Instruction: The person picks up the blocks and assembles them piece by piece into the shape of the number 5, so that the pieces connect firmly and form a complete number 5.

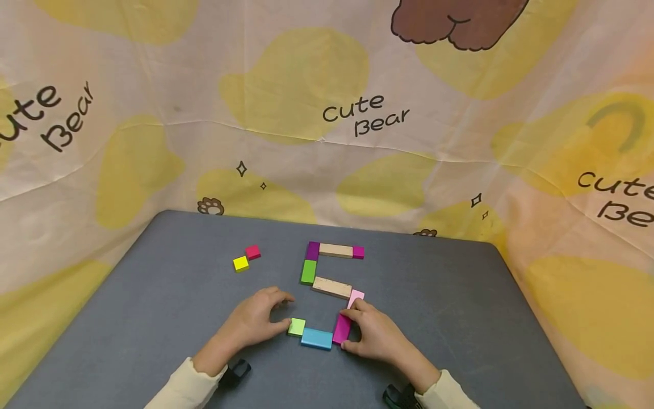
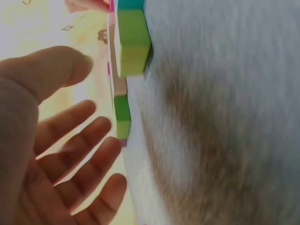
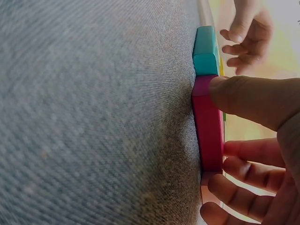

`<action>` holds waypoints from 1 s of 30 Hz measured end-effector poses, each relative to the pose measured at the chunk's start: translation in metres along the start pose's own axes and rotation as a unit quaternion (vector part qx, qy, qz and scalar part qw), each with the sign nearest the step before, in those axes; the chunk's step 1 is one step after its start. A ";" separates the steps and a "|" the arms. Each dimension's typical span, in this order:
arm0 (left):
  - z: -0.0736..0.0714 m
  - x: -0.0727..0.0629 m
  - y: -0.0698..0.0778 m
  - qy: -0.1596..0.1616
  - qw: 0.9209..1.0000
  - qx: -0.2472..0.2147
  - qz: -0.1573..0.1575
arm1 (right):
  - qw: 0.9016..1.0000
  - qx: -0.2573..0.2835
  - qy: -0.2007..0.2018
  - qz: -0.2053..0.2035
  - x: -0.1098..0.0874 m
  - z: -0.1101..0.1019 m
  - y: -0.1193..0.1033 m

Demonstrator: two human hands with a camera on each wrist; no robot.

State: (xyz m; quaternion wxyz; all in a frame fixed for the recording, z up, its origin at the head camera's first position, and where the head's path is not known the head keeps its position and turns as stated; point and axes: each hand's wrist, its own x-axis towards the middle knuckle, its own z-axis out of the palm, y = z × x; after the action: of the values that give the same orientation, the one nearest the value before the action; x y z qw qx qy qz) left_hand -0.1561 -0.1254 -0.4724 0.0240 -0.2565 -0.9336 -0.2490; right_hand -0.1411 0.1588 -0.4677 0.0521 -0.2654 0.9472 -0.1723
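Your work surface: a grey table (image 1: 153, 318) wrapped by a printed cloth backdrop (image 1: 153, 142).

You face a dark grey, felt-like tabletop with rounded far corners; around it on three sides hangs a creased cream cloth with yellow blobs, small black sparkles, paw prints and the words "cute Bear" (image 1: 365, 115) repeated. Above you to the right a brown bear shape (image 1: 455, 23) is cut off by the frame. The light falls soft and even.
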 end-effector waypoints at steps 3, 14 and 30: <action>-0.005 0.003 -0.004 0.017 1.000 0.011 -0.002 | 1.000 -0.004 0.006 -0.002 0.000 0.001 0.000; -0.022 0.012 -0.021 0.069 0.995 0.067 -0.008 | 1.000 -0.005 0.008 -0.006 0.000 0.001 0.001; -0.043 0.014 -0.072 0.067 0.985 0.097 -0.126 | 1.000 -0.010 0.012 -0.009 0.000 0.002 0.002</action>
State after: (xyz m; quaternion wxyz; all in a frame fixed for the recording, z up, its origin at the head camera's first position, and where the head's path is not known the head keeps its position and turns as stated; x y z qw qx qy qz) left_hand -0.2077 -0.1932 -0.4647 0.0798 -0.1159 -0.9744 -0.1754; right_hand -0.1420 0.1601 -0.4700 0.0365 -0.2718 0.9471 -0.1665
